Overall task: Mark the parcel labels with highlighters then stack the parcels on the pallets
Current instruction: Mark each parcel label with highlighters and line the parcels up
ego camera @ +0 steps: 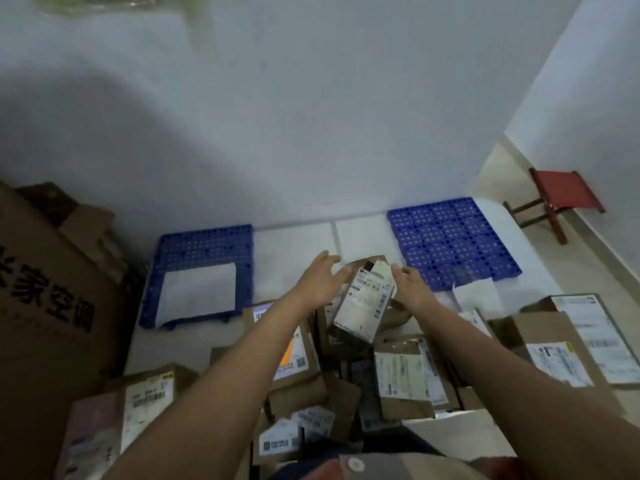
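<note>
Left hand: your left hand point(320, 277) is out ahead of you with fingers spread and relaxed, just beside the left edge of the raised parcel; whether the fingertips touch it, I cannot tell.
Right hand: your right hand point(408, 284) sits at the parcel's upper right corner, fingers loosely bent against its edge; a firm grip is not plain from here.
Raised parcel: the brown parcel point(363, 299) stands tilted between your two hands, its white label point(367, 303) facing you, probably so the label can be read or checked.
Highlighter: none shows in either hand, so I cannot say whether this label is marked.
Pile: more parcels point(408, 375) lie jumbled below your forearms, labels mostly upward.
Left pallet: the blue pallet point(204, 244) beyond your left hand carries one flat white parcel point(197, 292).
Right pallet: the other blue pallet point(450, 240) lies beyond your right hand, against the wall.
Likely step: you seem to be sending this parcel toward a pallet.
Beside you: a big carton point(45, 289) to the left; a red stool point(557, 202) far right.
</note>
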The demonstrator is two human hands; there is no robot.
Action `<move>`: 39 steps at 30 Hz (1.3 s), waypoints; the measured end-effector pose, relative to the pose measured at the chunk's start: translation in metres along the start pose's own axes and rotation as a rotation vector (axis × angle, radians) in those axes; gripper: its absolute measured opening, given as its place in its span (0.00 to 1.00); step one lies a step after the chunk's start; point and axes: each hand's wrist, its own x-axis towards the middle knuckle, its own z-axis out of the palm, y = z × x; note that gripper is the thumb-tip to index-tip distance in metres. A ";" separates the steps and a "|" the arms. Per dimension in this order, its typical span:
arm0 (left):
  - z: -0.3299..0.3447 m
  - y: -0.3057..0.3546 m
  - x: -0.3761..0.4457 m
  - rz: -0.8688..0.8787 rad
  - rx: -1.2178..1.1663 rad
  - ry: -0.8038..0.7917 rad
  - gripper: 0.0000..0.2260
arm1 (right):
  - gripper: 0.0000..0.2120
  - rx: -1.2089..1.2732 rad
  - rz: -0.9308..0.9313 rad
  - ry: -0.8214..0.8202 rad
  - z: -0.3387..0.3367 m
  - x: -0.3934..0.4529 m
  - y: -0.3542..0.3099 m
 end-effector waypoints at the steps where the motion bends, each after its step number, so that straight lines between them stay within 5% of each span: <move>1: 0.007 -0.002 0.002 -0.042 -0.002 -0.005 0.27 | 0.27 0.054 0.062 0.010 0.003 -0.001 0.007; 6: 0.030 -0.015 -0.002 -0.212 -0.003 -0.120 0.24 | 0.22 0.395 0.270 -0.085 0.014 -0.014 0.035; 9: 0.036 -0.018 -0.004 -0.139 -0.034 -0.197 0.23 | 0.20 0.529 0.230 -0.098 0.016 -0.016 0.037; 13: 0.039 -0.016 -0.012 -0.076 -0.248 -0.207 0.40 | 0.20 0.589 0.148 -0.010 0.013 -0.012 0.035; 19: 0.027 -0.014 -0.015 -0.050 -0.557 -0.197 0.45 | 0.21 0.736 0.009 0.032 -0.001 -0.014 0.009; 28: 0.015 -0.024 -0.020 -0.037 -0.775 -0.200 0.58 | 0.18 0.851 -0.007 0.106 -0.005 -0.015 -0.008; 39: 0.005 -0.020 -0.028 -0.016 -0.790 -0.173 0.59 | 0.17 0.830 -0.073 0.134 0.009 -0.022 -0.026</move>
